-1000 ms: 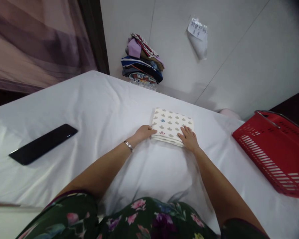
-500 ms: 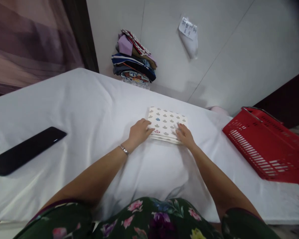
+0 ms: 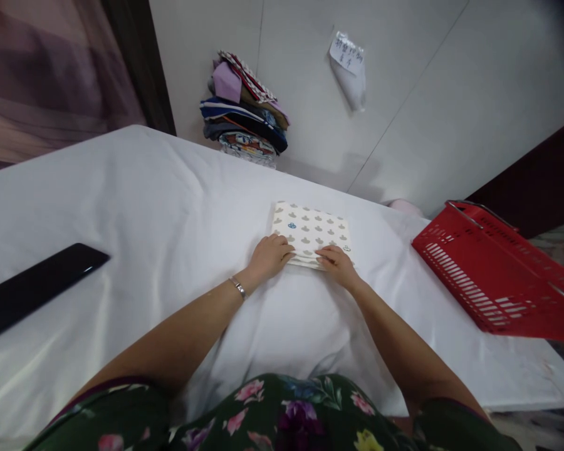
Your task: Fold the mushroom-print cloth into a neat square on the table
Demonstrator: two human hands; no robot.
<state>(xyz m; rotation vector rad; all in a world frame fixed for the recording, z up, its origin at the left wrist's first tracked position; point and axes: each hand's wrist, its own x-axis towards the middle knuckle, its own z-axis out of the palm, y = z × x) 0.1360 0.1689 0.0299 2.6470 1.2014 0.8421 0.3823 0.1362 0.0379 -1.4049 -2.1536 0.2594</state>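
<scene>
A cream folded cloth (image 3: 313, 227) with grey cloud-like prints and a small blue motif lies flat on the white-covered table (image 3: 169, 207). My left hand (image 3: 270, 255) is closed at its near left corner, thumb and fingers pinching the front edge. A little to the right, my right hand (image 3: 337, 263) pinches the same near edge, the fingers on top of the fabric. Several layers show along that edge between the two hands. The thumbs are partly hidden.
A red plastic basket (image 3: 498, 282) lies tipped at the table's right. A black flat object (image 3: 42, 282) rests at the left. Beyond the far edge, a stack of folded clothes (image 3: 244, 109) and a labelled plastic packet (image 3: 348, 69) are on the floor.
Both hands have come from the cloth's sides to its near edge and closed on it. My right hand has moved left and nearer to me. The view has shifted slightly.
</scene>
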